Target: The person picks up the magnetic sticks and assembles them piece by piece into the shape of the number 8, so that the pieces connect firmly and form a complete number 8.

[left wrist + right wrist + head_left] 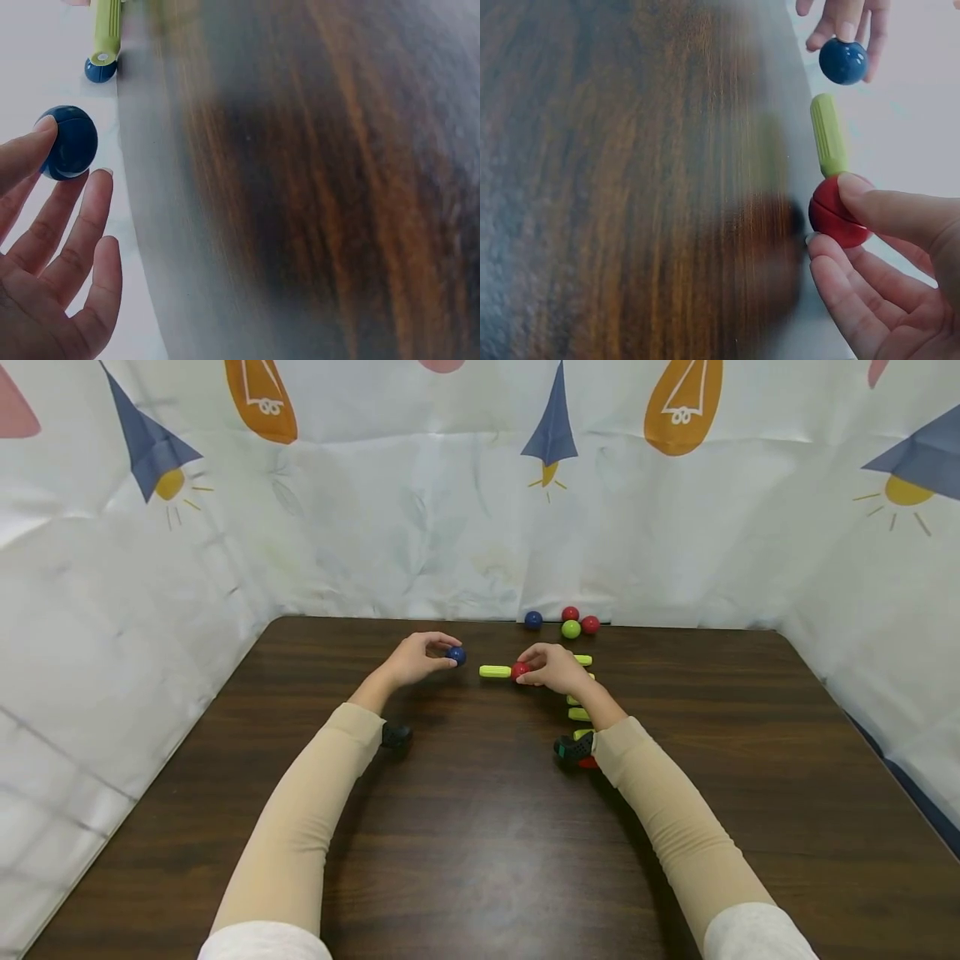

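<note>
In the head view my left hand [417,658] pinches a blue ball [456,655] between thumb and fingers, above the far part of the table. The left wrist view shows this blue ball [71,142] against the thumb tip. My right hand [553,668] holds a red ball [520,672] with a ribbed yellow-green rod [495,672] joined to it, the rod pointing left toward the blue ball. A gap separates the rod's free end from the blue ball. The right wrist view shows the red ball [838,211] between my thumb and fingers.
Behind my right hand, at the table's far edge, lie a blue ball [533,620], a green ball [571,629] and two red balls [590,625]. Several yellow-green rods [579,714] lie partly hidden under my right forearm, beside a red piece [588,762]. Patterned cloth hangs behind.
</note>
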Tool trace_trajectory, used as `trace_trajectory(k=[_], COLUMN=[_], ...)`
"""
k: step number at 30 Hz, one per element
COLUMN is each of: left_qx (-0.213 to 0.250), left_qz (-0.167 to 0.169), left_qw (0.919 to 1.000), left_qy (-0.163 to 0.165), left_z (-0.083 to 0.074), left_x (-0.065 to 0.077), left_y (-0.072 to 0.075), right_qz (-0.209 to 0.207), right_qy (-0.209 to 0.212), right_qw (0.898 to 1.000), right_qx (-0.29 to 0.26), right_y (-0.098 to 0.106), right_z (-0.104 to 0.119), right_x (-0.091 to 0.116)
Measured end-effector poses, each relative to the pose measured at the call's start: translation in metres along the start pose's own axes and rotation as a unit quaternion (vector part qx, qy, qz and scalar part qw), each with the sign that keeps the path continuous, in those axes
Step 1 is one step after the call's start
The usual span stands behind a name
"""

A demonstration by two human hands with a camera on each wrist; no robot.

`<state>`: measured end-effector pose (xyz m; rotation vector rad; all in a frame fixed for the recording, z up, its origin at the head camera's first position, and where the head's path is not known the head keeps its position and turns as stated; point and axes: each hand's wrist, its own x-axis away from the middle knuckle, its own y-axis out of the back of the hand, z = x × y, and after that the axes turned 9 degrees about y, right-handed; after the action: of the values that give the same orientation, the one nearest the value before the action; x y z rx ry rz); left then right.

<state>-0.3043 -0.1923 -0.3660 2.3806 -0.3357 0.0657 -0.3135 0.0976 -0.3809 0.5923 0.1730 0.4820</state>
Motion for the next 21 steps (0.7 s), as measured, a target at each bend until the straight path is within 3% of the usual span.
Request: trace_trajectory(k=[21], left_qx=[0.000], left_qz=[0.000], left_qw=[1.0000], left_qy=[0.004], left_z=[0.0017], left_x=[-0.0004], left_y=[-0.0074], right_qz=[-0.026], right_qy=[0.008], right_qw=[1.000], right_qx=[0.012], right_y=[-0.0059], right_z=[0.0089], right_x=[-0.0060])
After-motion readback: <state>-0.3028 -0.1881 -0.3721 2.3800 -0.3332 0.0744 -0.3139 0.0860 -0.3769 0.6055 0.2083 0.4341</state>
